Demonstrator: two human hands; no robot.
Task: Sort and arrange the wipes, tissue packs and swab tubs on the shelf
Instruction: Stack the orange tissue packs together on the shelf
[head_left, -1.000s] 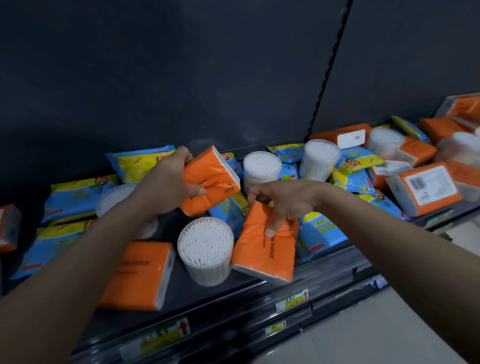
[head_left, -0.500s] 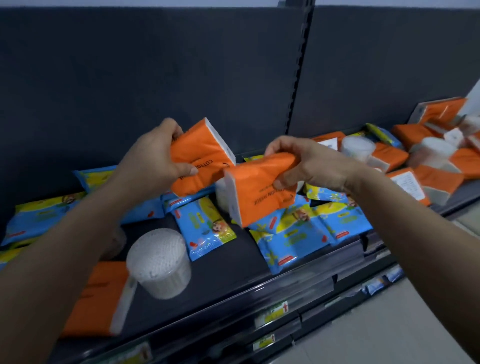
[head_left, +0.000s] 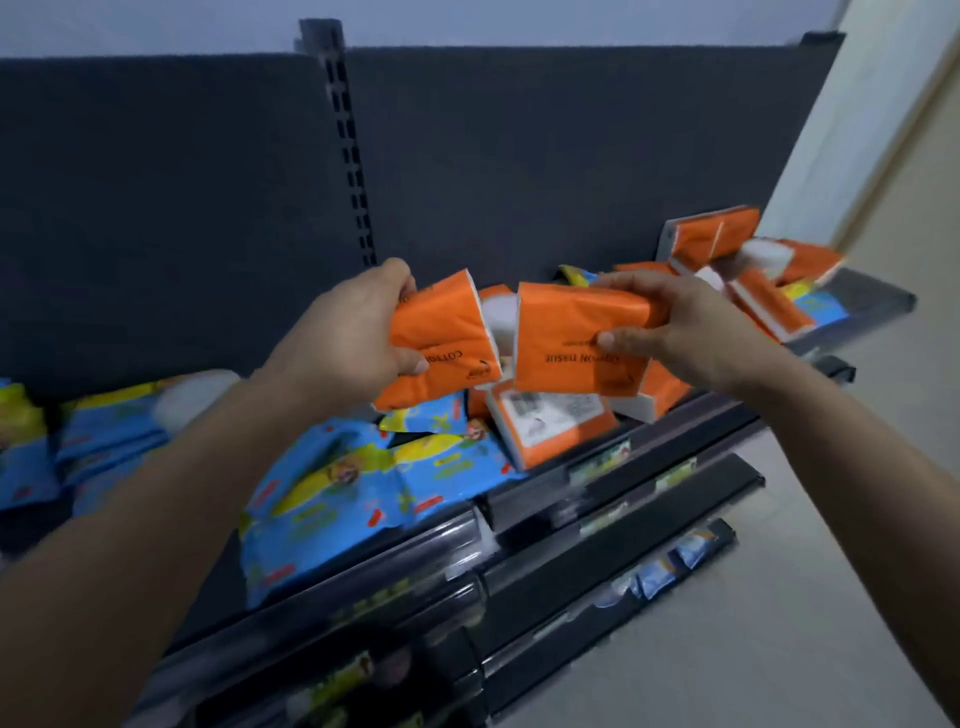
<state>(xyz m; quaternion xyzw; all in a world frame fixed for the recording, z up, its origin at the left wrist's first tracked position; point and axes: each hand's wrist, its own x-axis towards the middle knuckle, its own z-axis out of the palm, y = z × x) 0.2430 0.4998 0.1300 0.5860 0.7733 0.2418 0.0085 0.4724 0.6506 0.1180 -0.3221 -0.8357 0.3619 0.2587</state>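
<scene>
Bare left forearm (head_left: 171, 499), bare right forearm (head_left: 852, 457), 2 short thumbnails

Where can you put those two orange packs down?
Bare shelf shows at the far right end, beyond the piled orange plastic tissue packs, and as a dark strip between the left forearm and the blue-and-yellow plastic wipes packs. The middle is crowded.

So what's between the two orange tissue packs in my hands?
In the head view, just a narrow open gap; a white item farther back shows through it.
</scene>
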